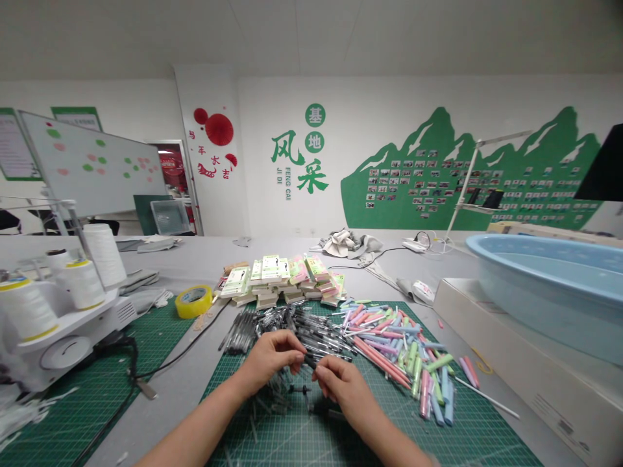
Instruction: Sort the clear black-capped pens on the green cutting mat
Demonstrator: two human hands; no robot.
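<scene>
My left hand (278, 353) and my right hand (344, 384) meet over the green cutting mat (341, 447). Between their fingertips is a small black pen part (309, 361), pinched from both sides; its exact shape is mostly covered by my fingers. Just beyond my hands lies a heap of black-and-clear pens (311, 324). To its right spreads a pile of pastel tubes (384, 331) in pink, blue, green and purple. Below my hands, a few loose clear and black pieces (302, 391) are scattered on the mat, partly blurred.
Stacked small boxes (275, 271) stand behind the pens. Yellow tape (193, 301) sits to the left, beside a sewing machine (68, 347) with thread cones (104, 253). On the right, a blue basin (549, 285) rests on a white box (516, 363). Cloth (348, 243) lies farther back.
</scene>
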